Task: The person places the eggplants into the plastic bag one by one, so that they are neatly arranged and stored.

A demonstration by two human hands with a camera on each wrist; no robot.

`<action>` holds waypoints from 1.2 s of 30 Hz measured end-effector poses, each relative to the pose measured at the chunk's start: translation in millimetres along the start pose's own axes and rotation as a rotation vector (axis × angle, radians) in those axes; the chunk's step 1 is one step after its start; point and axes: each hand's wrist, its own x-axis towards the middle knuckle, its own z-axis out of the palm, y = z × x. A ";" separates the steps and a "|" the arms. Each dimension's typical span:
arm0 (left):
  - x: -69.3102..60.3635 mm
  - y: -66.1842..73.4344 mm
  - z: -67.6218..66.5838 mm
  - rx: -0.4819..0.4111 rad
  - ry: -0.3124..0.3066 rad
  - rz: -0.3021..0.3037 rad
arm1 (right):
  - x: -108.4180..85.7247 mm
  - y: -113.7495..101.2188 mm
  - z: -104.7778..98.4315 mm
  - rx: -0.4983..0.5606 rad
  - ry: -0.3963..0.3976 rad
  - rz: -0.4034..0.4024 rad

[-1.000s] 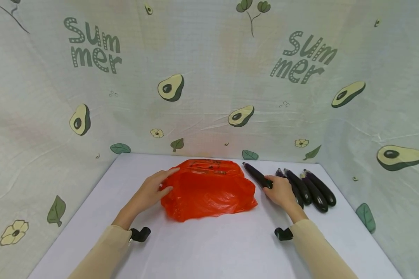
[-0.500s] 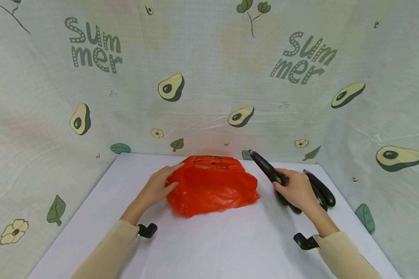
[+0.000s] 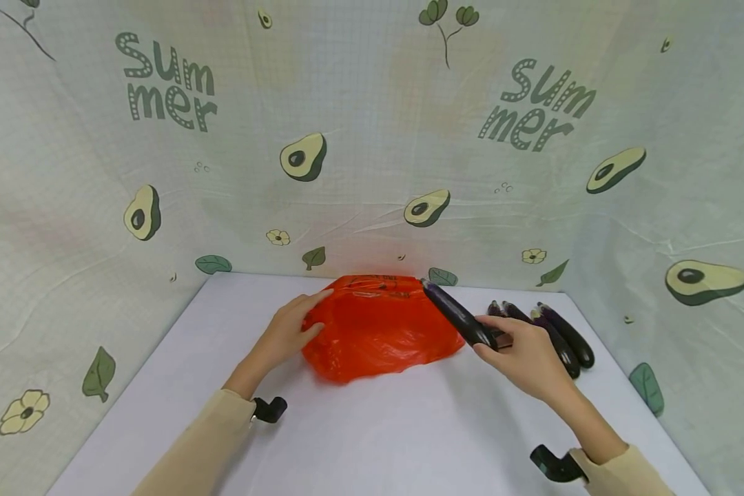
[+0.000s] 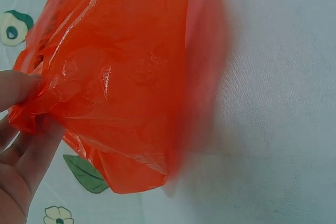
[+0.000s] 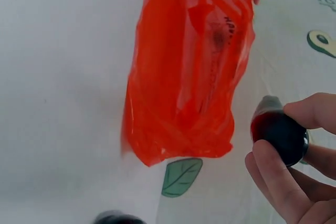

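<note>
Toward the table's (image 3: 372, 434) back middle is a red bag (image 3: 378, 331), its left end pinched between thumb and fingers of the left hand (image 3: 285, 331). Along the table's right side lie several eggplants (image 3: 572, 337), close together, and over its right half the right hand (image 3: 527, 355) has thumb and fingers clamped round another eggplant (image 3: 455, 312), slanting, narrow end toward the table's back.

head: bright, soft shadows | wrist views: dimmer | left wrist: red bag (image 4: 126, 72) glinting, edge blurred
</note>
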 end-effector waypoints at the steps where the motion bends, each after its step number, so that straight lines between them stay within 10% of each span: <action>1: -0.2 0.9 0.0 -0.001 -0.001 -0.004 | -0.8 -1.4 1.9 0.012 -0.009 -0.004; 36: -5.0 6.5 -1.8 -0.014 -0.006 -0.041 | 13.1 -7.9 84.4 0.010 -0.094 0.042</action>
